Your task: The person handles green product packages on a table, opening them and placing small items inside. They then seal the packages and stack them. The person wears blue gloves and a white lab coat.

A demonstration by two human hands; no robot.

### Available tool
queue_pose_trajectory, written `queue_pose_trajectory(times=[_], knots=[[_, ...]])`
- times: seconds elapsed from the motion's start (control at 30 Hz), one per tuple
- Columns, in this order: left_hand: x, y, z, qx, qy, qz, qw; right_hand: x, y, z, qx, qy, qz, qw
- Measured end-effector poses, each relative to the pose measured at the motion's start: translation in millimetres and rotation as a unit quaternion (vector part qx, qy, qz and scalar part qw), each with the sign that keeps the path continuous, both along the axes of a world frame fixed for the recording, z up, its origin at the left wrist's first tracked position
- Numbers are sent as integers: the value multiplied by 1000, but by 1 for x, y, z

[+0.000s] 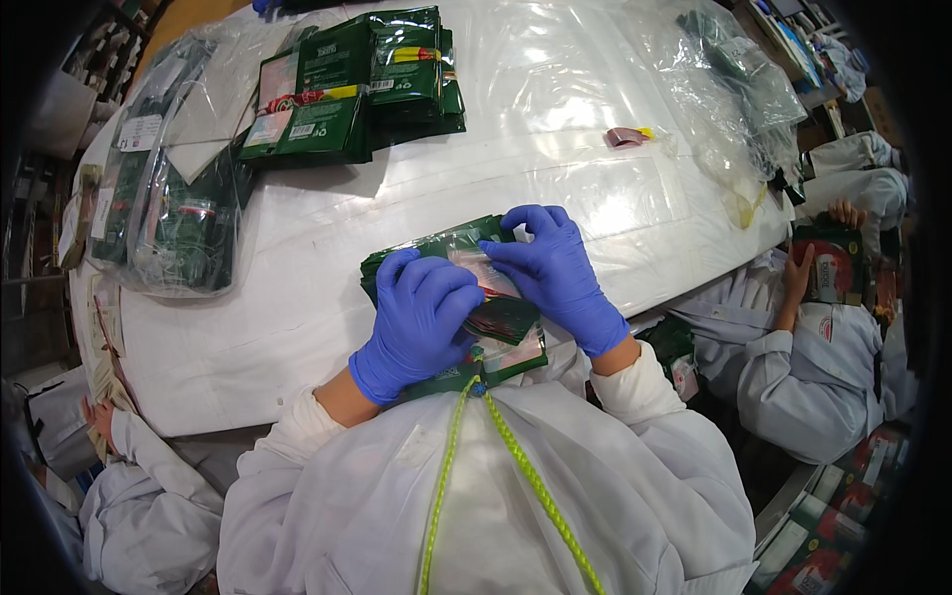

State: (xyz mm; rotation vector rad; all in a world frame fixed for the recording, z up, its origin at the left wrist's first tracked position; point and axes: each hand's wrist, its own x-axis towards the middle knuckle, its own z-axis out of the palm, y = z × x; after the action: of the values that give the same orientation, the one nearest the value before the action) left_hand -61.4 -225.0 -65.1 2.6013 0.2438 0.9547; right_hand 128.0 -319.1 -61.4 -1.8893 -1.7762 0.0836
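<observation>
Green printed pouches (pixel 439 242) lie in a stack at the table's near edge, right before me. My left hand (pixel 428 320), in a blue glove, rests on the stack's left part with curled fingers, partly hiding it. My right hand (pixel 554 275), gloved alike, has its thumb and fingers at the stack's upper right edge, by a clear film. Between my hands a small bundle of pouch edges (pixel 506 318) stands raised near a red and yellow strip. Whether either hand grips a pouch I cannot tell for certain. More banded green pouches (pixel 320 97) are piled at the far left.
Clear plastic bags with green packs (pixel 186 245) lie at the left. A crumpled clear bag (pixel 751 97) lies at the far right, a loose red and yellow band (pixel 628 137) nearer the middle. Co-workers in pale coats sit at both sides; one at right holds a green pouch (pixel 827 264).
</observation>
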Motion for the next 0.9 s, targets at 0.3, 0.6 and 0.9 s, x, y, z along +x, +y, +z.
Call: queue_pose_trajectory(times=[0.3, 0.6, 0.9], knots=[[0, 0, 1, 1, -21, 0, 1000, -12, -5, 16, -11, 418, -85, 905], [4, 0, 12, -8, -47, 30, 998, -6, -12, 19, -70, 528, -81, 843], [-4, 0, 0, 13, -18, -10, 1000, 0, -4, 19, -50, 109, -50, 992]])
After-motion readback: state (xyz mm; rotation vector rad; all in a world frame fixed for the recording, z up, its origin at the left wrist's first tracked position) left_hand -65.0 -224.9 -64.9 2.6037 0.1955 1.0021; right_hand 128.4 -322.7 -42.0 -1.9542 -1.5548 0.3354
